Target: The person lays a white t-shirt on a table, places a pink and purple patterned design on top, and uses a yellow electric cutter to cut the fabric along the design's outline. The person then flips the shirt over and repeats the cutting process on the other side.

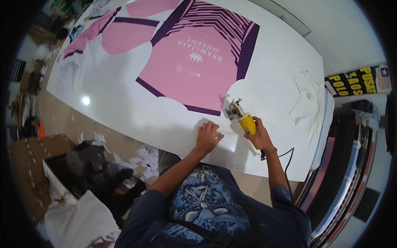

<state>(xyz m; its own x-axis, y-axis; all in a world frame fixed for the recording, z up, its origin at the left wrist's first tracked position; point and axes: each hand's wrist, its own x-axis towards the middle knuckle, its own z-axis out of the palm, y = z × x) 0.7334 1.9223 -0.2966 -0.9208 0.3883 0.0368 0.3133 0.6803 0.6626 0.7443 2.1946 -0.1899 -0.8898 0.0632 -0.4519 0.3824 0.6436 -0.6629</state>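
Note:
A yellow electric rotary fabric cutter (247, 125) is gripped in my right hand (260, 135), its metal blade head pointing away from me. That head sits at the lower right corner of a printed fabric sheet (194, 58), pink with purple bands and white margins. A black cord (288, 159) trails from the cutter's rear along my right forearm. My left hand (208, 136) rests on the white cloth just below the purple hem, fingers spread and holding nothing. More pink printed pieces (130, 37) lie on the sheet at the far left.
The white table (273, 159) has a crumpled white cloth (307, 99) on its right side. Long rolls (343, 182) stand beyond the right edge. Fabric scraps (147, 159) litter the floor at left, near a box (78, 165) and a white cloth heap (80, 219).

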